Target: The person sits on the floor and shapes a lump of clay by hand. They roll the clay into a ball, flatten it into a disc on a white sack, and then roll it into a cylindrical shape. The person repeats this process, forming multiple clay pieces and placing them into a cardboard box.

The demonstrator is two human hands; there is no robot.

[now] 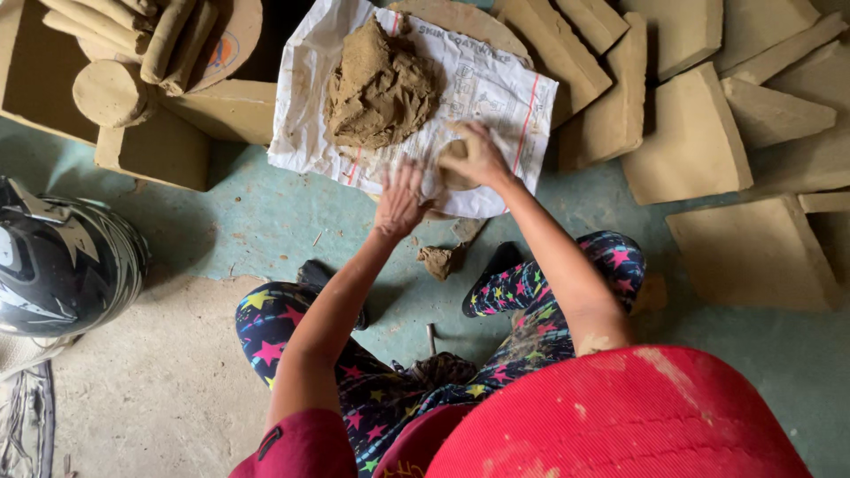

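A big lump of wet brown clay [381, 88] lies on a white plastic sack [496, 84] spread over a round board. My right hand [478, 155] grips a small piece of clay [454, 164] at the sack's near edge. My left hand [400, 202] rests flat, fingers spread, on the sack's near edge just left of it, holding nothing. A small scrap of clay [440, 261] lies on the green floor between my legs.
Flat tan clay slabs [691, 142] are stacked at the right and top. Clay rolls and a disc [111, 88] sit on blocks at top left. A black patterned helmet [62, 261] lies at the left. My legs in star-print trousers [372, 389] fold below.
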